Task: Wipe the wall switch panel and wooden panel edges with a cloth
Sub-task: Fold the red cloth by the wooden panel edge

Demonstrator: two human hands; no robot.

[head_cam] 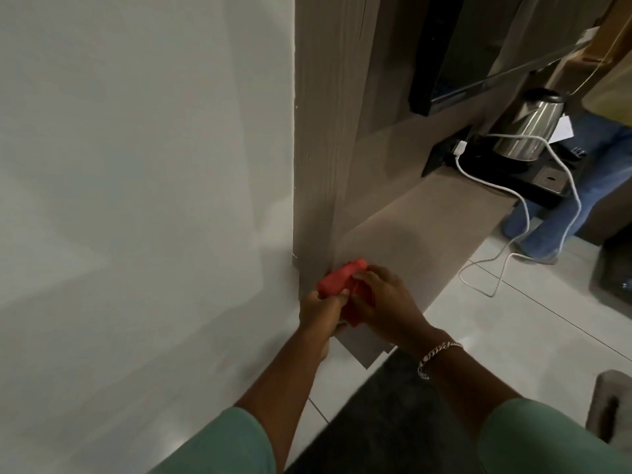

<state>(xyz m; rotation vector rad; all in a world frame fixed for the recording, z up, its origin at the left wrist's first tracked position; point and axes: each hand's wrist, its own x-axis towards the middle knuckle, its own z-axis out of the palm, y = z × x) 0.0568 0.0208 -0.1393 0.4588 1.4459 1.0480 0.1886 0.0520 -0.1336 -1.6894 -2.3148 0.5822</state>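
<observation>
Both hands bunch red cloth (337, 283) against wooden panel edge (316, 186).

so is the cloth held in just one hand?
No, both the left hand and the right hand grip the red cloth against the wooden panel edge.

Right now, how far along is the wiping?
Nothing shows as finished; cleaned areas can't be told. In hand: both hands, left and right, grip the red cloth at the wooden panel lower edge. No wall switch panel is in view, so that step can't be judged.
</observation>
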